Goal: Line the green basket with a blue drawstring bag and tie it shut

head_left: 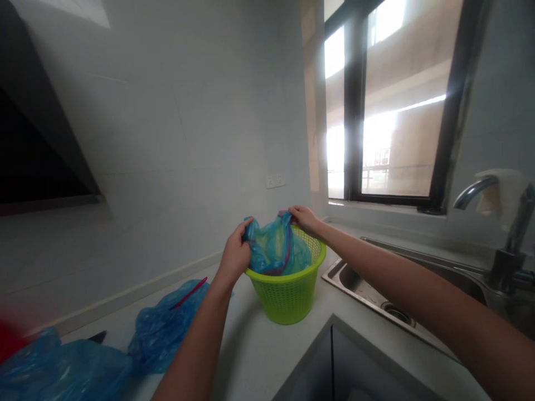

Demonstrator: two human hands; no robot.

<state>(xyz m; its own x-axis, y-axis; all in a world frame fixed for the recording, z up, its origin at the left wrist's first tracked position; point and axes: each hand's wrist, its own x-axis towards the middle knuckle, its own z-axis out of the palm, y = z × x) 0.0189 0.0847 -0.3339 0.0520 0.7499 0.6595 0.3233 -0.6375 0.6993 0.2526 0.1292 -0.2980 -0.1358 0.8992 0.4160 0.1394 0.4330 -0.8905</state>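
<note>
A blue see-through plastic bag is held up inside a lime-green plastic basket with a perforated wall. My left hand grips the bag's left upper edge, fingers closed round it near the basket's rim. On the far right edge of the bag, my right hand pinches the plastic. Between the hands the bag's mouth is stretched, and its lower part hangs down in the basket. Something pale shows through the plastic, too blurred to name. The basket stands upright on the white countertop.
Left of the basket lie a crumpled blue plastic bag with a thin red-pink tool on it and another blue bag. A steel sink with a faucet is at right. A dark panel borders the counter's front.
</note>
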